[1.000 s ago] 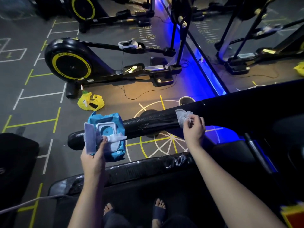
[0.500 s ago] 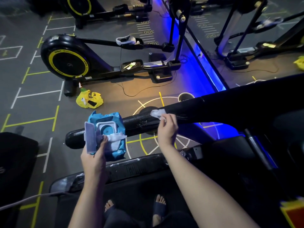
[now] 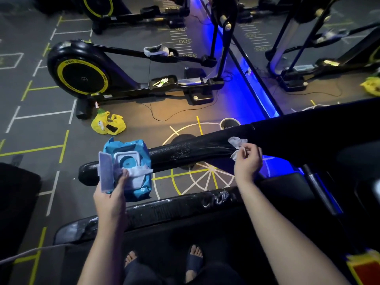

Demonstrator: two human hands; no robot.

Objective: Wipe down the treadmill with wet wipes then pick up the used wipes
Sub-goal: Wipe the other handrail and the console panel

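I stand on a black treadmill whose left handrail (image 3: 185, 153) runs across the view with wet streaks on it. My right hand (image 3: 247, 161) pinches a crumpled white wipe (image 3: 236, 144) against the rail's near side. My left hand (image 3: 112, 197) grips a blue pack of wet wipes (image 3: 135, 167), its lid flipped open and a fresh wipe sticking out, held just in front of the rail's free end. The treadmill's side frame (image 3: 185, 206) lies below both hands, smeared with moisture.
A black and yellow exercise machine (image 3: 82, 75) stands on the floor beyond the rail. Next to it lies a yellow plastic bag (image 3: 108, 124). A blue light strip (image 3: 259, 97) runs along a mirror. A small round bin (image 3: 229, 123) sits past the rail.
My right hand slid the wipe left along the handrail, then back to the right. My left hand kept the wipe pack in the same place.
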